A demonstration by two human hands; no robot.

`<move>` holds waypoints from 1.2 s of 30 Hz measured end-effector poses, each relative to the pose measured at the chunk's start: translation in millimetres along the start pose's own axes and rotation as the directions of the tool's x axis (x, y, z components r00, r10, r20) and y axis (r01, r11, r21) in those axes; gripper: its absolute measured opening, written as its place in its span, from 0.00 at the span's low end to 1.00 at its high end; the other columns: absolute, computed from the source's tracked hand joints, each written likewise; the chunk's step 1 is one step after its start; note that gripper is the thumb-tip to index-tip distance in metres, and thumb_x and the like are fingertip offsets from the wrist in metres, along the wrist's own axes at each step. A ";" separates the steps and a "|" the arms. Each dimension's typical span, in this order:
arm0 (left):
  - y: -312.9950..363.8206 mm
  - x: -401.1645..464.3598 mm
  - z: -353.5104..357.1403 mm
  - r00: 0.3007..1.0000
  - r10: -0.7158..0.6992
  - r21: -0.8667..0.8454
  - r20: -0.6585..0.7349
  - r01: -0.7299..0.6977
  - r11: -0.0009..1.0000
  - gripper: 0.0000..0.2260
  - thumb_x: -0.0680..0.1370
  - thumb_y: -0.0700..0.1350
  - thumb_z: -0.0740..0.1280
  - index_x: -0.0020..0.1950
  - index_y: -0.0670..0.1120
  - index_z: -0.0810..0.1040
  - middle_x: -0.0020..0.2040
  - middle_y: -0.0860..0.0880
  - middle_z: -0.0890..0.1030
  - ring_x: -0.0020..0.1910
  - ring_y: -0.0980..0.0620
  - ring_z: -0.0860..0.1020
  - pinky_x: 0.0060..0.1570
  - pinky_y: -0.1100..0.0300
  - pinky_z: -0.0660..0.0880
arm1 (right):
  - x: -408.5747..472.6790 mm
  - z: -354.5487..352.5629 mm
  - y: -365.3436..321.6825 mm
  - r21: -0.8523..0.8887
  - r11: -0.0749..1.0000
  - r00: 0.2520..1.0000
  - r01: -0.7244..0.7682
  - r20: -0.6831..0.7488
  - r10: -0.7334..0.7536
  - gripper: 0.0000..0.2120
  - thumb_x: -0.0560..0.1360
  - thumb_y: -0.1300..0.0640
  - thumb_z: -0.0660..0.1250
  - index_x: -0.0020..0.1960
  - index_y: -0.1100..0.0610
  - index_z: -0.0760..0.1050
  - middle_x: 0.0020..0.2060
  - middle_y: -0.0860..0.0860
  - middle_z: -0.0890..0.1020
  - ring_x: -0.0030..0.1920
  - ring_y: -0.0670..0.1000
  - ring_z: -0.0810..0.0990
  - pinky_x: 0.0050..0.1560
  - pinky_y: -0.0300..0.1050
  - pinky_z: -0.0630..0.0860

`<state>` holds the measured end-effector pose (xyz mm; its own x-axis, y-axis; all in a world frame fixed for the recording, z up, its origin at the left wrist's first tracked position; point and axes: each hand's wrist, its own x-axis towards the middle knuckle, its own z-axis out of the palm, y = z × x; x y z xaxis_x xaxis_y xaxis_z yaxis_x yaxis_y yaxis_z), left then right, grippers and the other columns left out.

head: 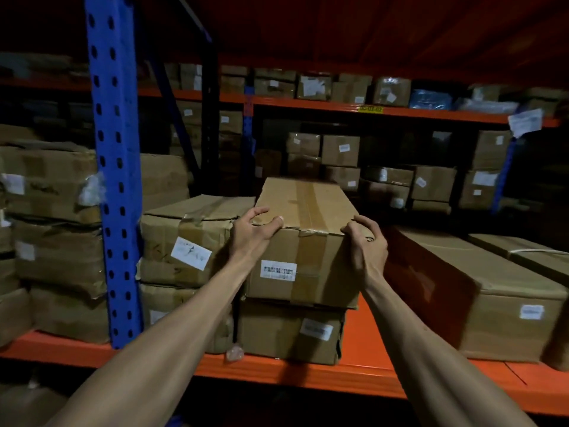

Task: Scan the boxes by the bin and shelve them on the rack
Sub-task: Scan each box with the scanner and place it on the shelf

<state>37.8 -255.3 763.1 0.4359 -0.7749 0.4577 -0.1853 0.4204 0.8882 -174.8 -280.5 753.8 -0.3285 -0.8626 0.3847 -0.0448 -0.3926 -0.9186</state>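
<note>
A long brown cardboard box (308, 241) with a barcode label on its near end lies on top of another taped box (289, 331) on the orange rack shelf (363, 371). My left hand (252, 232) grips its near upper-left corner, fingers hooked over the top edge. My right hand (366, 245) holds the near upper-right corner, fingers curled on the top flap. Both arms are stretched forward. No scanner or bin is in view.
A blue rack upright (114, 180) stands at the left. A stack of two crumpled boxes (184, 241) touches the held box's left side. Long boxes (474, 291) lie to the right with an orange gap between. Further racks of boxes fill the background.
</note>
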 end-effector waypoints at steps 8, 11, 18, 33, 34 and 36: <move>-51.0 34.0 23.1 0.967 0.097 0.138 -0.236 -0.066 0.988 0.14 0.65 0.57 0.70 0.47 0.53 0.81 0.44 0.58 0.80 0.48 0.53 0.80 0.45 0.59 0.74 | 37.1 35.7 46.6 -0.099 0.992 0.996 -0.078 0.045 0.083 0.17 0.69 0.38 0.69 0.57 0.38 0.78 0.55 0.53 0.80 0.60 0.57 0.76 0.51 0.48 0.71; -61.6 28.7 23.9 0.911 0.339 0.294 -0.234 -0.266 0.918 0.13 0.74 0.56 0.67 0.47 0.47 0.81 0.50 0.52 0.82 0.51 0.51 0.79 0.54 0.52 0.77 | 41.9 27.1 49.6 -0.185 0.980 0.988 -0.072 0.120 0.096 0.21 0.66 0.32 0.67 0.57 0.34 0.75 0.54 0.51 0.78 0.61 0.58 0.75 0.54 0.51 0.74; -86.0 -6.9 -9.4 0.947 0.278 0.563 0.162 -0.319 0.763 0.33 0.78 0.64 0.62 0.79 0.65 0.50 0.82 0.47 0.51 0.79 0.46 0.54 0.69 0.51 0.61 | 36.1 -0.6 36.5 -0.335 0.942 0.955 -0.036 0.266 0.131 0.45 0.63 0.19 0.66 0.76 0.35 0.66 0.74 0.56 0.72 0.75 0.61 0.67 0.73 0.62 0.69; -202.5 -261.0 37.6 0.952 0.020 0.606 0.305 -0.210 0.767 0.28 0.75 0.52 0.74 0.70 0.37 0.74 0.70 0.38 0.73 0.70 0.41 0.72 0.70 0.52 0.67 | -99.8 -193.5 164.7 -0.761 0.647 0.900 0.052 0.317 0.300 0.33 0.75 0.34 0.67 0.73 0.51 0.74 0.58 0.60 0.84 0.64 0.61 0.78 0.61 0.48 0.72; -211.3 -284.6 46.3 0.941 -0.029 0.612 0.336 -0.195 0.767 0.28 0.75 0.52 0.74 0.69 0.37 0.74 0.69 0.38 0.74 0.70 0.41 0.72 0.70 0.53 0.66 | -113.1 -215.7 177.1 -0.778 0.627 0.891 0.026 0.303 0.339 0.34 0.74 0.33 0.67 0.72 0.51 0.74 0.59 0.60 0.83 0.64 0.62 0.78 0.61 0.48 0.73; -227.5 -333.7 61.8 0.906 -0.163 0.631 0.391 -0.134 0.764 0.30 0.75 0.52 0.74 0.71 0.38 0.73 0.71 0.38 0.73 0.71 0.42 0.71 0.71 0.55 0.64 | -142.2 -260.1 201.4 -0.808 0.588 0.863 -0.041 0.268 0.428 0.35 0.73 0.33 0.67 0.73 0.53 0.74 0.63 0.60 0.82 0.66 0.61 0.78 0.63 0.50 0.74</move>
<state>-120.0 -121.5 410.7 0.0810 -0.9550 0.2853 -0.7556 0.1278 0.6424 -382.5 -153.9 490.6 -0.0498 -0.9981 -0.0367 -0.7750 0.0618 -0.6290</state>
